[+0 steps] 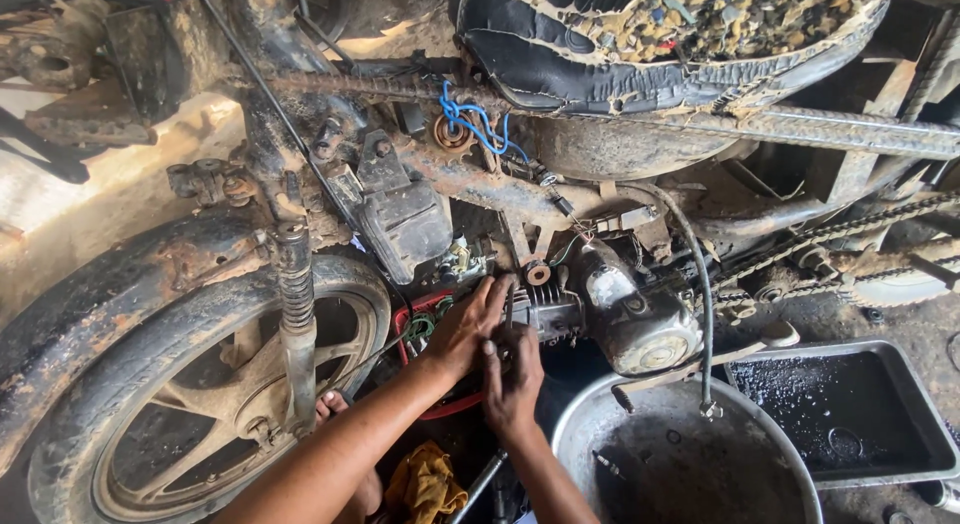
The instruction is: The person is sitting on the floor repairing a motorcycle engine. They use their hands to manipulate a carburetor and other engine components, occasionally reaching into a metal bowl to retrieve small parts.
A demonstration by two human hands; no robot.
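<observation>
Scene: old rusty motorcycle [520, 184] with torn black seat, viewed from above; both bare hands in at the engine.
Left hand [465, 329]: laid against the finned grey metal engine cylinder [545, 309], fingers [492, 296] pressed together and curled over its left end; whether pinching a part, cannot tell.
Right hand [512, 379]: just below the left, touching it, fingers bent inward under the cylinder; grip hidden, cannot tell what is held.
Work spot: cylinder sits mid-frame, just right of the spoked front wheel [210, 384], left of the rounded grey crankcase cover [640, 334].
Doing it well: judged a close two-handed fitting job at the cylinder head; steady the part with the left, work from beneath with the right, keep clear of the red and green wire loops [425, 319] beside the wrist; small loose parts could drop into the dark gap below.
Round grey metal basin [575, 424]: under the engine, bottom dark and oily, a few small bits inside, too small to tell.
Rectangular grey metal tray [930, 424]: right of basin, touching or just beside; thin film of black oil, speckled.
Black rubber hose [705, 314]: hangs from frame down over the basin.
Yellow rag [425, 484]: on floor by left forearm.
</observation>
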